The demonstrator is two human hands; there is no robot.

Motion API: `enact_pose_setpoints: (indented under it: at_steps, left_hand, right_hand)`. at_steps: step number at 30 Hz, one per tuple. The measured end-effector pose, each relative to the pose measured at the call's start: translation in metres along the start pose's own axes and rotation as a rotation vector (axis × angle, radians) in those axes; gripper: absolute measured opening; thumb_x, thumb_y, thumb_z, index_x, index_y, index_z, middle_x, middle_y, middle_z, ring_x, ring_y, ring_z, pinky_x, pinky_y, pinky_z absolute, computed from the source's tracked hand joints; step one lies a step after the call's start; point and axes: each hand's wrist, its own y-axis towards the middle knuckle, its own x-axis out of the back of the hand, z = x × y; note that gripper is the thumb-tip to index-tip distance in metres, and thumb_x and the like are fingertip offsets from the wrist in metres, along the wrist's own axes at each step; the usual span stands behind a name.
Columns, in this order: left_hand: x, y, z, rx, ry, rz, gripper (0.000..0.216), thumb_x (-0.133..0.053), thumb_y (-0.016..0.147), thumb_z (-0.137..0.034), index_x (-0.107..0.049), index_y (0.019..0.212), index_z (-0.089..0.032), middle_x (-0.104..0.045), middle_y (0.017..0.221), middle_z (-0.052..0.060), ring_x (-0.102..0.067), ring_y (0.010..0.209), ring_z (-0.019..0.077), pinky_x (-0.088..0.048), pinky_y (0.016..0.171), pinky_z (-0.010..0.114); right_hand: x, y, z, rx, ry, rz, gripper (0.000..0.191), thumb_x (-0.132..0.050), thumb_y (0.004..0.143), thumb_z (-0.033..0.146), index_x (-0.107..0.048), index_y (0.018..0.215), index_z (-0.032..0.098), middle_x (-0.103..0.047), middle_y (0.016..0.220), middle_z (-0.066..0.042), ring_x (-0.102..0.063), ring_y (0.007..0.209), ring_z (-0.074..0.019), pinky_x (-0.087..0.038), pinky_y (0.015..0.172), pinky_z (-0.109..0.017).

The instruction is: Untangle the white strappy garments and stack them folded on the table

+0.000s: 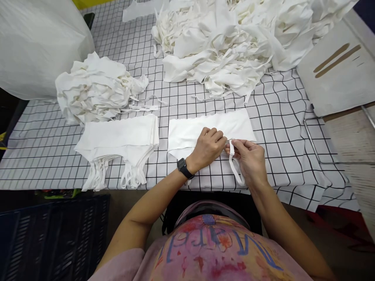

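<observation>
A white strapped garment, looking like a bra top [202, 127], lies flat on the checked cloth. My left hand [209, 144], with a black watch at its wrist, is closed at the garment's lower edge; its curled fingers hide exactly what they pinch. Close beside it, my right hand [250, 156] pinches a white shoulder strap [234, 168] between thumb and fingers, near a small slider. The strap hangs in a loop below the fingertips. Left of my hands sits a neat stack of similar bra tops [123, 134], their straps gathered toward the table edge.
A crumpled heap of white garments [228, 43] covers the back, and a smaller heap [93, 86] lies behind the stack. At the left bulges a large white bag [41, 43]. A board with a metal frame [336, 74] stands right. Dark crates [55, 234] are below.
</observation>
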Motion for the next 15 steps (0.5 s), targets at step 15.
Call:
enact_pose_setpoints:
  at_steps: [15]
  left_hand:
    - [-0.0074,-0.0017,-0.0012,-0.074,0.060,-0.047,0.031,-0.039,0.106,-0.013,-0.063,0.087,-0.017,-0.063,0.084,0.006,-0.054,0.084,0.0193,-0.040,0.079,0.037]
  right_hand:
    - [0.0014,0.0040,-0.0003,0.004,0.022,0.015,0.018,-0.084,0.075,0.030,-0.073,0.076,0.016,-0.073,0.073,-0.005,-0.074,0.069,-0.0201,-0.061,0.065,-0.031]
